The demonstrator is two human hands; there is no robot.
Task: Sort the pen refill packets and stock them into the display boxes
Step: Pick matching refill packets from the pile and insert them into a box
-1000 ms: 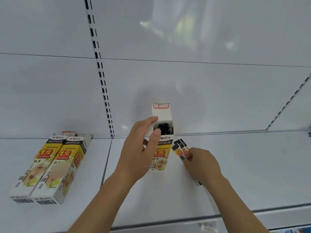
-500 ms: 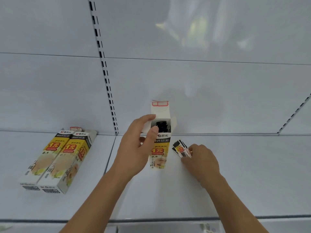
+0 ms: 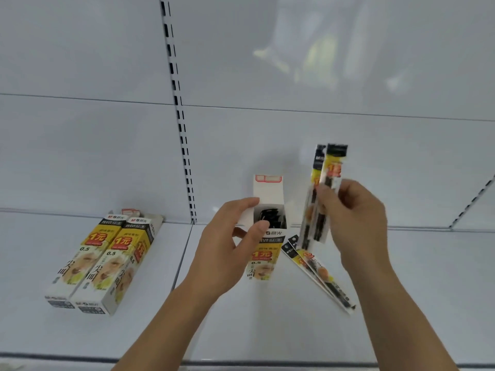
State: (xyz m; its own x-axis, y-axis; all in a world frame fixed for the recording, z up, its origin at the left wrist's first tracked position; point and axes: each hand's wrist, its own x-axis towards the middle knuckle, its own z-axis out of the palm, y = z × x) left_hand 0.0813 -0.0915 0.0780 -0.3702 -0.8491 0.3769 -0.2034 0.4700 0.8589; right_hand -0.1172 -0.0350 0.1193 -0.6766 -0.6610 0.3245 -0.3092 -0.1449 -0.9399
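Yellow-and-black packets (image 3: 325, 194) — two, as far as I can tell — are pinched in my right hand (image 3: 356, 212), the fingers (image 3: 345, 194) curled round their middle. They stand nearly upright, long axis vertical, tops leaning slightly right, lower ends hanging just beyond the fingers toward the shelf.

Left of those fingers and a little lower sits the mouth of the open display box (image 3: 267, 236). It already holds dark refill tops, and its white flap stands up behind. My left hand (image 3: 227, 247) steadies that box, thumb and forefinger curled round its left top edge, so the mouth is bracketed by the two hands. I judge the coming move a short carry leftward and then down, the packets' long axis kept in line with the box.

Farther out, below the right fingers, two more packets (image 3: 318, 274) lie slanted on the shelf (image 3: 415, 290) — still to be stocked. Well off to the left, two closed boxes (image 3: 99, 261) lie side by side.
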